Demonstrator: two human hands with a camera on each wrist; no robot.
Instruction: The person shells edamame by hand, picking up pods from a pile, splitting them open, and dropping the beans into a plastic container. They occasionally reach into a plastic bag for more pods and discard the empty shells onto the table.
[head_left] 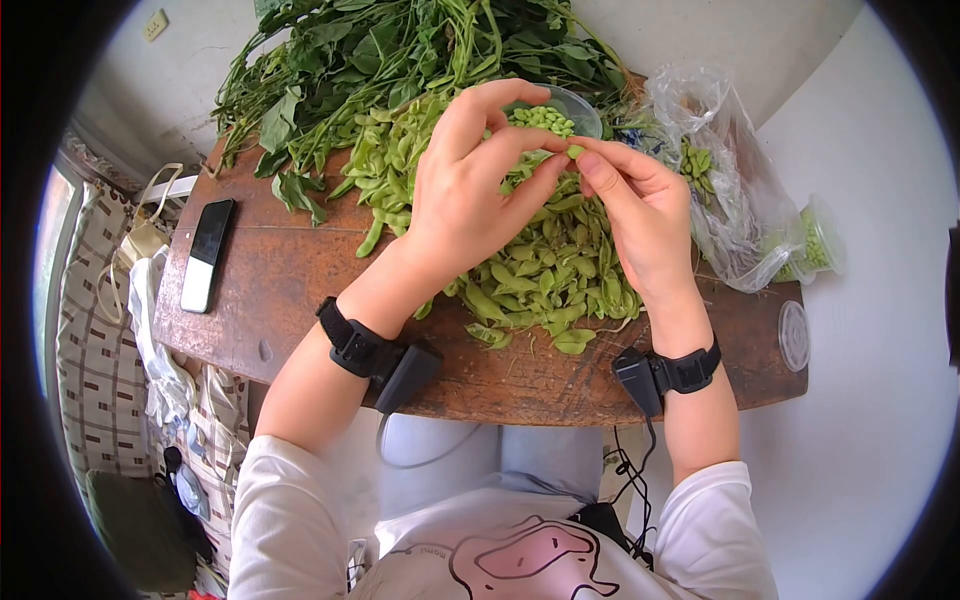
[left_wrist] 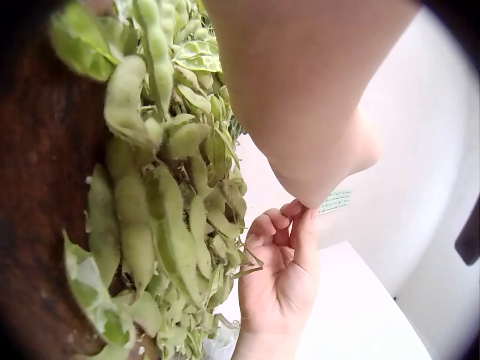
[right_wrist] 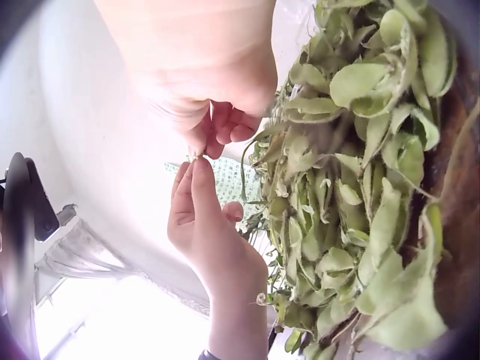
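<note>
Above the pile of pods, both hands meet fingertip to fingertip at a small green soybean (head_left: 575,151). My left hand (head_left: 465,185) pinches it between thumb and index finger, the other fingers raised and bent. From the other side my right hand (head_left: 648,215) pinches it with thumb and forefinger. In the wrist views the fingers largely hide the bean. Right behind the fingertips stands a clear plastic bowl (head_left: 585,106) holding shelled soybeans (head_left: 543,121). Opened, flattened pods (head_left: 560,265) lie heaped below the hands. Plumper soybean pods (head_left: 385,155) are piled left of the left hand.
Leafy soybean stalks (head_left: 370,60) cover the table's back. At right are a clear plastic bag (head_left: 730,190) with pods, a tipped container of beans (head_left: 820,240) and a round lid (head_left: 794,335). A phone (head_left: 208,255) lies on the wooden table (head_left: 290,270) at left.
</note>
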